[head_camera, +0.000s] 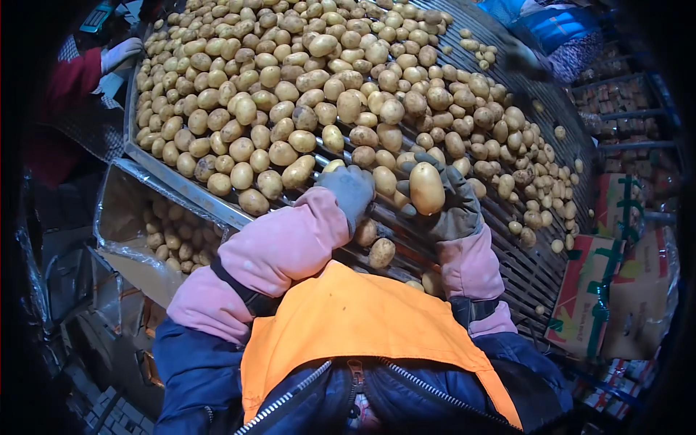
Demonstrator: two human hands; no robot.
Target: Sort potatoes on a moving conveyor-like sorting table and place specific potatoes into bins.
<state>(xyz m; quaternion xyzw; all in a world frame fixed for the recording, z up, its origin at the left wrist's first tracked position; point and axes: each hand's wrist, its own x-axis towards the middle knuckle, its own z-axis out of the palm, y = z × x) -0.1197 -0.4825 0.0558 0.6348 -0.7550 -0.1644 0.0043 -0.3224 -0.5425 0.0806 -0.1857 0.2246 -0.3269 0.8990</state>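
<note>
A large smooth potato rests in my right hand, which wears a dark grey glove and is turned palm up with the fingers around the potato. My left hand, in a lighter grey glove, is back up over the metal roller bars. At its far edge a potato shows partly; the fingers are hidden, so I cannot tell whether they grip it. Another potato lies between my hands. Closer to my orange apron, a brown-spotted potato lies on the bars.
Heaped potatoes cover much of the sorting table, bordered by a metal rim. A plastic-lined carton at left holds potatoes. Taped cartons stand at right. Other people's gloved hand and patterned sleeve appear at the far sides.
</note>
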